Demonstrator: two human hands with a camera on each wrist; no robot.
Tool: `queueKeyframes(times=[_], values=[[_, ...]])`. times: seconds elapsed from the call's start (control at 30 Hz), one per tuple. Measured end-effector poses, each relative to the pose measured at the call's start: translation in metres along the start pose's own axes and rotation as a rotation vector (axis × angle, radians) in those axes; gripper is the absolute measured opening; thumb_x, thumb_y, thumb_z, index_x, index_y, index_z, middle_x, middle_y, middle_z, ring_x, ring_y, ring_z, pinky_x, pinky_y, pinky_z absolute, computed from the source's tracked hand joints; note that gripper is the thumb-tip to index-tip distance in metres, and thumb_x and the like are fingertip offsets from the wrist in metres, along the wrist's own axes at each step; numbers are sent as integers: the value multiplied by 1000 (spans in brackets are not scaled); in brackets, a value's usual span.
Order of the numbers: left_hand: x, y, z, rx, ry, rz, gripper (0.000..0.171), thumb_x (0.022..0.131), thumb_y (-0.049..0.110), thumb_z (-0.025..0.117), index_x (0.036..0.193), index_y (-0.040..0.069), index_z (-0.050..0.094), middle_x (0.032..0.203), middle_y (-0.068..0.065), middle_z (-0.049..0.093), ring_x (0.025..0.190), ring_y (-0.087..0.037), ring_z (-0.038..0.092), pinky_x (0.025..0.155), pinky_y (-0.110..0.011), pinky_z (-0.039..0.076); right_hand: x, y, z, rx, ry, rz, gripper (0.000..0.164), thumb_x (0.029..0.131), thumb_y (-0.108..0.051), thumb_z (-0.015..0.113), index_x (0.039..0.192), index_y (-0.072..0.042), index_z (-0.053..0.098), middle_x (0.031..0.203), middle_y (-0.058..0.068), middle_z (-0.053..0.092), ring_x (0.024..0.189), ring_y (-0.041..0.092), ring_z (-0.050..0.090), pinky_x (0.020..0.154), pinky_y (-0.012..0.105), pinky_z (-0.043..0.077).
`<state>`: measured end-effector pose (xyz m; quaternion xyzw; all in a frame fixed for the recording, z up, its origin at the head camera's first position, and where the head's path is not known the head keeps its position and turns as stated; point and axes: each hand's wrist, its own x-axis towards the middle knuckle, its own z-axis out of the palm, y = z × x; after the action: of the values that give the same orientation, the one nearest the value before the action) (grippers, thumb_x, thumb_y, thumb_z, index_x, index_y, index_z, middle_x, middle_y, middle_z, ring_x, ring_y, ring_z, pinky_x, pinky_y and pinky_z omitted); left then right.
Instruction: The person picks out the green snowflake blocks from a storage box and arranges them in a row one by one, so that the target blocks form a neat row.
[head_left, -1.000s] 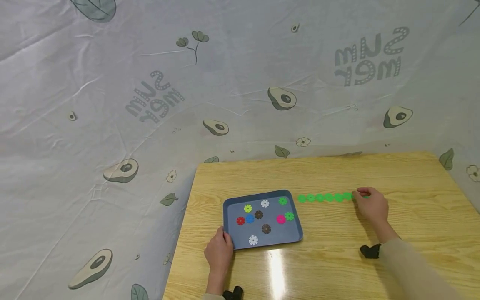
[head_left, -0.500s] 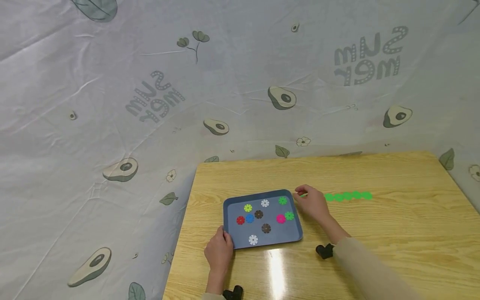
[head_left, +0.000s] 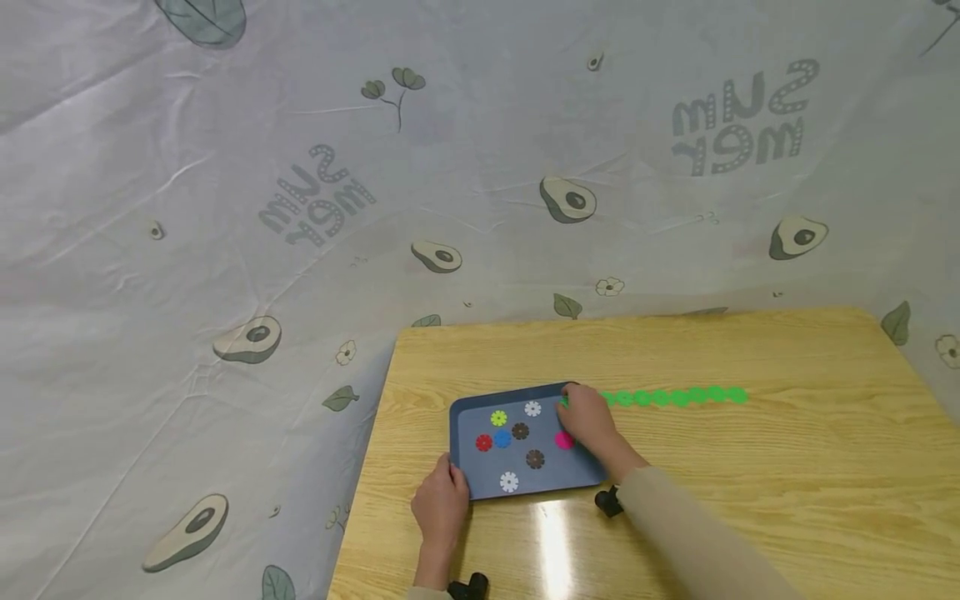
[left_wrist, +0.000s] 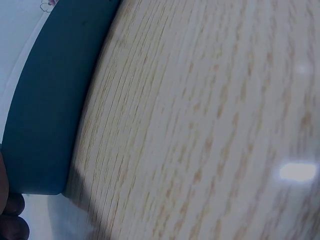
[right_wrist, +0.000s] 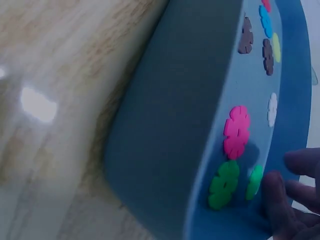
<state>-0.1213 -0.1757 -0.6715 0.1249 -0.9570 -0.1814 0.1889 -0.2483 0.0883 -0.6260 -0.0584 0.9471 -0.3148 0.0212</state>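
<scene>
A dark blue-grey tray (head_left: 480,468) holds notched plastic snowflake discs in several colours. My left hand (head_left: 440,504) grips its front left corner; in the left wrist view, fingertips (left_wrist: 14,227) show below the tray corner. My right hand (head_left: 588,419) reaches over the tray's right side. In the right wrist view, its thumb and fingers are parted right beside a green disc (right_wrist: 255,182). Near that lie another green disc (right_wrist: 223,185) and a pink disc (right_wrist: 236,132). From above, the right hand hides part of the tray's right rim.
A row of several green discs (head_left: 661,397) runs rightward from the tray across the wooden table (head_left: 787,467). White, yellow, red, blue and brown discs (head_left: 535,459) are spread in the tray. A printed cloth (head_left: 480,167) hangs behind the table.
My right hand has moved left from the far right end of the green row, along it, and into the tray's right side. The left hand stays on the tray corner.
</scene>
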Motion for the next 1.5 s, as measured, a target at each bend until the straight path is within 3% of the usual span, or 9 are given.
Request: queueKeyframes(times=[0.3,0.47,0.67,0.8,0.93,1.17,1.27,1.5], values=[[-3,2,0,-10,3,-2,20,92,13,70,109,4,76,72,-14,71,48,-27,59,41,-43,40,3,2,15,-250,-26,-68,8,96,4,61,95,7,68,84,19,66,82,37,70,71,48,57],[-3,3,-1,-14,0,-9,21,93,12,71,110,3,76,72,-14,71,47,-25,58,41,-42,40,3,2,15,-240,-30,-65,7,96,4,63,99,6,68,89,21,65,82,38,70,70,48,57],[-3,3,-1,-8,1,-2,19,93,12,71,109,2,76,72,-14,71,47,-26,58,40,-41,40,3,4,14,-236,-50,-54,6,92,0,70,95,4,69,101,26,61,68,31,65,60,44,55],[-4,3,-1,-5,7,5,19,93,12,71,108,2,76,70,-14,70,46,-26,57,40,-41,40,1,2,9,-236,-76,-64,7,89,-4,75,89,1,71,93,19,61,66,24,60,60,42,54],[-4,3,-1,2,13,4,19,93,12,71,108,3,76,70,-14,70,47,-28,58,40,-43,40,-1,0,-2,-170,-85,-85,5,90,-6,73,87,-2,72,83,10,63,69,21,57,65,42,53],[-3,5,-2,0,25,12,19,93,12,71,108,2,76,72,-16,71,48,-31,60,40,-45,41,-1,11,-28,102,-41,-74,10,93,-10,72,98,-1,74,76,2,63,66,17,54,64,36,47],[-3,5,-2,-1,28,14,19,93,12,71,108,2,76,72,-16,71,48,-32,61,40,-46,42,1,24,-40,169,-8,-42,14,94,-13,72,102,-2,75,81,2,64,72,18,58,66,36,46],[-4,4,-2,8,18,10,20,93,13,69,108,2,76,72,-16,70,49,-33,61,41,-46,42,-6,74,-77,218,60,30,27,101,-17,63,119,2,71,100,14,71,92,33,69,75,48,53]])
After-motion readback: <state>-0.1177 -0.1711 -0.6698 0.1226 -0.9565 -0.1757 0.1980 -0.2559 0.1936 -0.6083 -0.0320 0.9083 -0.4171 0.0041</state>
